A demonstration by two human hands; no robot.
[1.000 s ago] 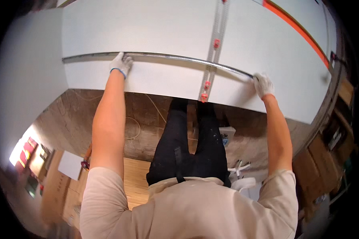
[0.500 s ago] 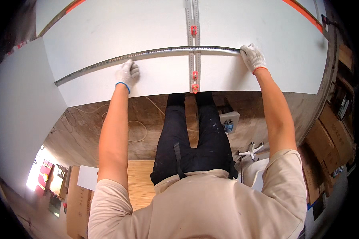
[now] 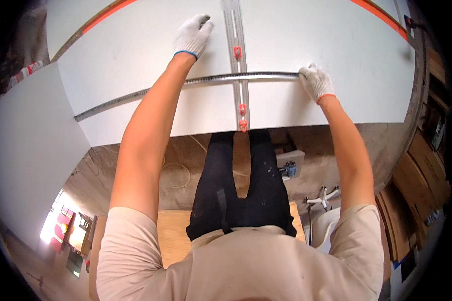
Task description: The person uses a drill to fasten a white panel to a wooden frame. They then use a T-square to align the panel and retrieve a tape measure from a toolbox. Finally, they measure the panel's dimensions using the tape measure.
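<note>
A large white board point(image 3: 135, 55) fills the upper part of the view, its near edge running just above the person's legs. Two metal rulers lie flat on it — a long steel ruler point(image 3: 186, 83) running across the board from left to right, and a T-shaped aluminium rule point(image 3: 237, 65) with red stops crossing over it and reaching down to the near edge. An orange strip point(image 3: 381, 17) runs along the board's far side. The left hand point(image 3: 192, 36) in a white knit glove rests flat on the board beside the T-shaped rule; the gloved right hand point(image 3: 316, 83) presses on the steel ruler's right end.
</note>
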